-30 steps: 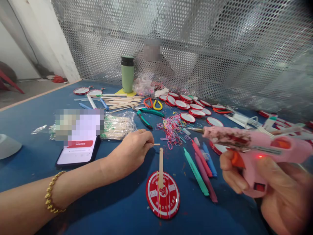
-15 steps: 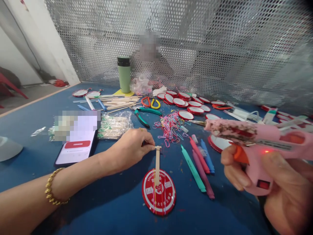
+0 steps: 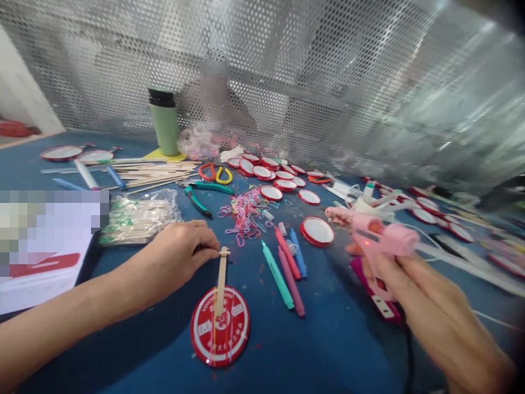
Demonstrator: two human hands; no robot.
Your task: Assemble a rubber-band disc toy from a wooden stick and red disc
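Note:
My left hand point(image 3: 176, 262) pinches a short thin stick against the top of an upright flat wooden stick point(image 3: 221, 282). That wooden stick stands on a red round badge point(image 3: 220, 327) lying on the blue table point(image 3: 311, 350), with thin coloured bands across the badge. My right hand point(image 3: 426, 312) grips a pink hot glue gun point(image 3: 377, 241), low over the table to the right, its nozzle pointing left. The gun is blurred by motion.
Coloured markers point(image 3: 287, 262) lie between my hands. Behind them are a heap of rubber bands point(image 3: 244, 213), pliers point(image 3: 197, 194), several red-rimmed badges point(image 3: 279, 178), wooden sticks point(image 3: 147, 172), a bagged stick bundle point(image 3: 137, 219), a green flask point(image 3: 164, 123), a phone point(image 3: 45, 246) at left and a perforated metal screen point(image 3: 328, 82).
My right hand has carried the glue gun away to the right and lowered it toward the table. My left hand brought the short stick onto the upright stick's top. The view has swung right.

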